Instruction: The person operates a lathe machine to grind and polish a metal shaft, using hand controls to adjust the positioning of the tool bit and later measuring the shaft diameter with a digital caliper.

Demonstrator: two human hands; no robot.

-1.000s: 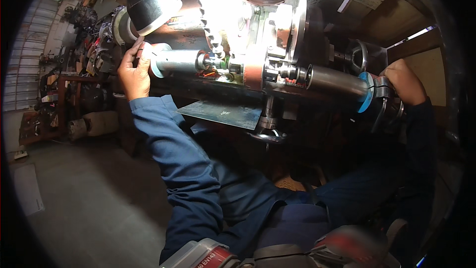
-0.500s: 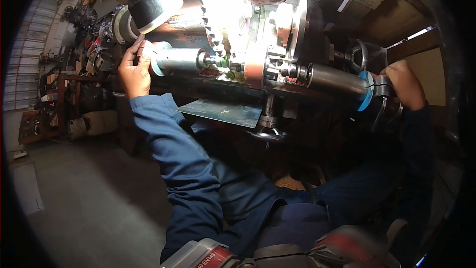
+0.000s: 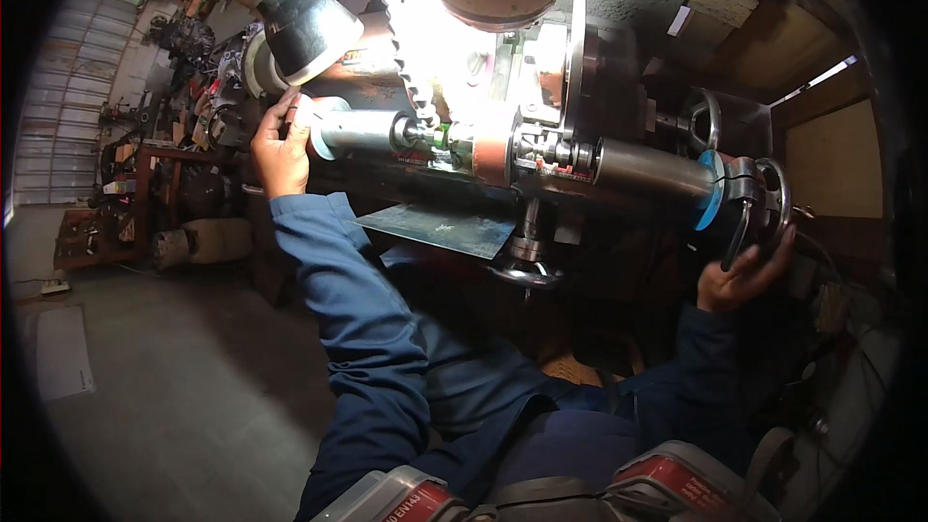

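My left hand is closed around the end piece beside a blue-edged collar at the left of a machine. From that collar a grey metal cylinder runs towards the middle. My right hand is at the lower rim of a small metal handwheel on the machine's right end, its fingers curled against it. Next to the wheel hang a clamp lever and a blue ring on a steel cylinder. Between the two cylinders, small shaft parts meet a reddish-brown disc.
A black lamp hangs over the left side, and a segmented hose drops beside strong glare. A flat metal plate juts towards me above another handwheel. Cluttered shelves stand far left.
My right hand has come down from the top of the right-end clamp to the handwheel's lower rim. My left hand keeps its hold. The view has shifted slightly.
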